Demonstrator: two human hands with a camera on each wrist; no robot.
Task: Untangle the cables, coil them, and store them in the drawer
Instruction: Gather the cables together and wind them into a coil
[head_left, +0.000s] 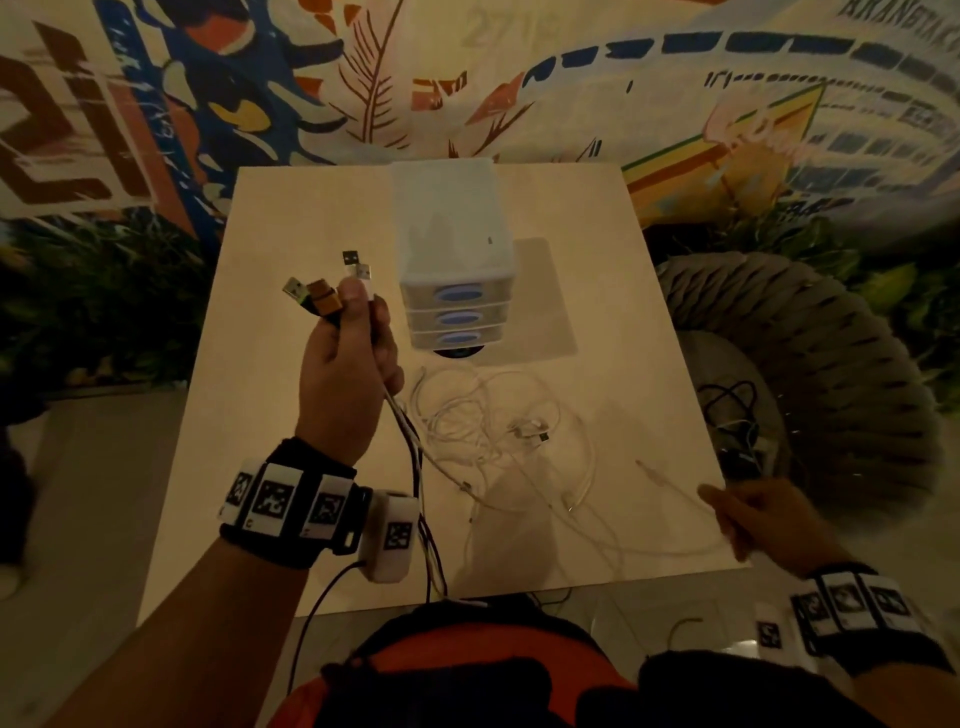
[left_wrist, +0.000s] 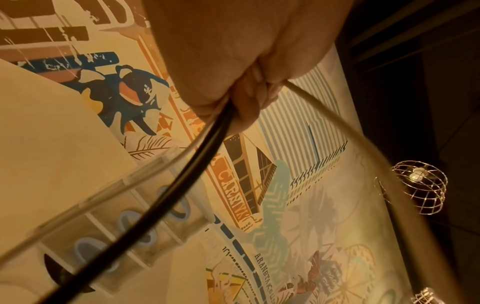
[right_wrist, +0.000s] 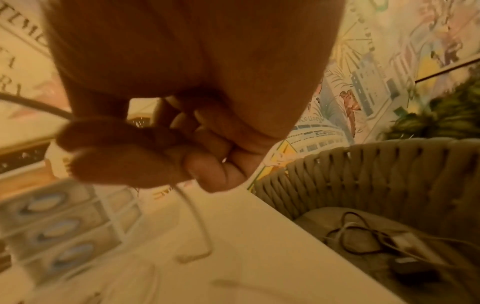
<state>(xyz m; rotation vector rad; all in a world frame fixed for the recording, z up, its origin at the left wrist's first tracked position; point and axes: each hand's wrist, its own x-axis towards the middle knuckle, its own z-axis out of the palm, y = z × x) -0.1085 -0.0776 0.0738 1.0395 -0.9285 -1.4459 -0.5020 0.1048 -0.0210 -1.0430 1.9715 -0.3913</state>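
Left hand (head_left: 349, 358) raised above the surface (head_left: 260, 415), grip closed round a bundle of cables (head_left: 415, 457). Four plugs (head_left: 327, 288) fan out above the fist: one black, one white, one green-tipped, one orange. In the left wrist view a black cable (left_wrist: 182, 183) and a pale one (left_wrist: 337, 123) leave the closed fingers (left_wrist: 249, 102).

The cable runs drop from the fist to the surface and join a loose white tangle (head_left: 493, 421) lying in front of the drawer unit (head_left: 452, 270). Darker strands hang off the near edge.

Right hand (head_left: 753, 512) at the near right corner of the surface, grip pinching a thin white cable (right_wrist: 197, 218) between thumb and fingertips (right_wrist: 116, 164); the strand trails from there back toward the tangle.

Drawer unit: three stacked drawers with blue oval handles, all closed, standing at the far middle of the surface.

Woven chair (head_left: 831, 364) beside the surface on the right, with more dark cables (head_left: 737, 415) on its seat.
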